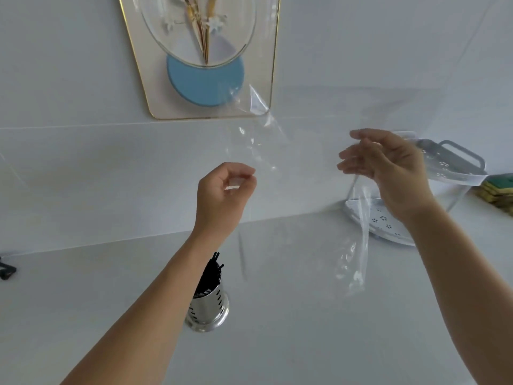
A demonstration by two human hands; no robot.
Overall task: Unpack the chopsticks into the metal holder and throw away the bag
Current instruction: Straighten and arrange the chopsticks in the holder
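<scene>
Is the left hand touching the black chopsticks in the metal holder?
Apart. The head view shows the left hand raised well above the chopsticks in the metal holder, pinching the clear bag.

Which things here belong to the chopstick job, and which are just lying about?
Job: clear bag, held up by left hand and right hand; black chopsticks already in the metal holder.

Lying about: white corner rack, sponges, wall plaque, dark object at the counter's left edge.

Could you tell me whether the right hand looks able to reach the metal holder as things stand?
Probably not directly: the right hand is raised and holds the clear bag, and the left forearm crosses in front of the metal holder with its black chopsticks.
</scene>
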